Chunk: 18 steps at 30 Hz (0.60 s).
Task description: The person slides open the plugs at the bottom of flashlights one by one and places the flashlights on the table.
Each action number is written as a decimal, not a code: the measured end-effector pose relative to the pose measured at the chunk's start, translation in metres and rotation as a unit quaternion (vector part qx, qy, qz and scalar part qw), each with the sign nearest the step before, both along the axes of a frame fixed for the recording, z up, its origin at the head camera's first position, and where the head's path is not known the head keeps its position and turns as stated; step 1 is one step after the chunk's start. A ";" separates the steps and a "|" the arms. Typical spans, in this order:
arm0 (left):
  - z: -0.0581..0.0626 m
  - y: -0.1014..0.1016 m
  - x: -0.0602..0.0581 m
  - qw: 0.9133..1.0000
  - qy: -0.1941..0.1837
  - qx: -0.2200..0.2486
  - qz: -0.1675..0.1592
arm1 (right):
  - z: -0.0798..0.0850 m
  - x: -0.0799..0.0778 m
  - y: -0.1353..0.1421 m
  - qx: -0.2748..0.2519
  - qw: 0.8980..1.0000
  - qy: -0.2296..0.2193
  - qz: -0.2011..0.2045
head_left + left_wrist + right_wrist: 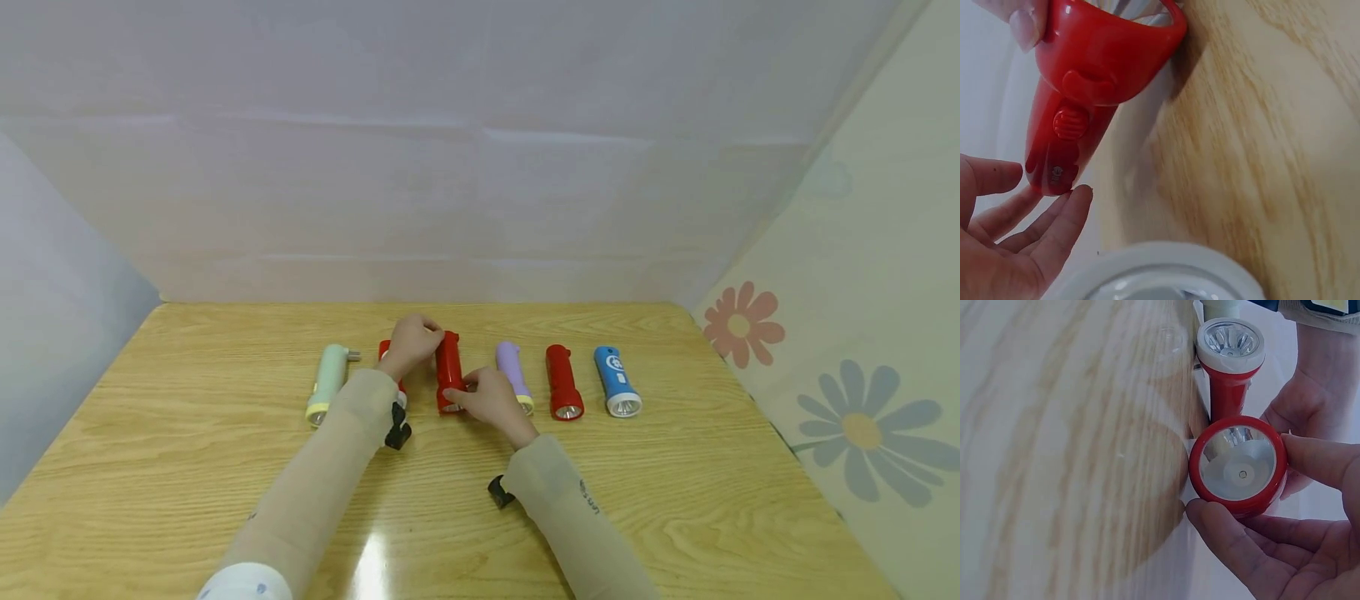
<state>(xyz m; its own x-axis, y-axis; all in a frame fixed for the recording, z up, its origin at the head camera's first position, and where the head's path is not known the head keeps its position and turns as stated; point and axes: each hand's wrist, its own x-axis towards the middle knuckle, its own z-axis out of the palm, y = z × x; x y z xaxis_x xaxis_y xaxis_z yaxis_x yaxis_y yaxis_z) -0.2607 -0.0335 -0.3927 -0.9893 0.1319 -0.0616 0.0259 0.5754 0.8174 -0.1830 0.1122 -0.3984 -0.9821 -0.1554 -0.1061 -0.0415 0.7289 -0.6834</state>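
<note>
A red flashlight (449, 367) lies between my two hands at the middle of the row, its lens end toward me. My left hand (412, 343) holds its tail end, thumb on one side and fingertips on the other in the left wrist view. At the lens end, my right hand (491, 398) pinches the red rim (1200, 487) between thumb and fingers. The slide switch (1070, 124) faces the left wrist camera. Under my left wrist is a red flashlight with a white head (1232, 364), partly hidden in the head view.
A pale green flashlight (329, 379) with plug prongs out lies at the left. Rightward in the row are a purple flashlight (510, 365), another red flashlight (561, 375) and a blue flashlight (615, 375). All rest on a wood-grain table (712, 475) with a pale wall behind.
</note>
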 end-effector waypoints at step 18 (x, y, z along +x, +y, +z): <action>0.003 0.003 0.000 0.999 0.006 0.038 0.010 | -0.002 -0.004 0.000 -0.018 1.000 -0.004 -0.002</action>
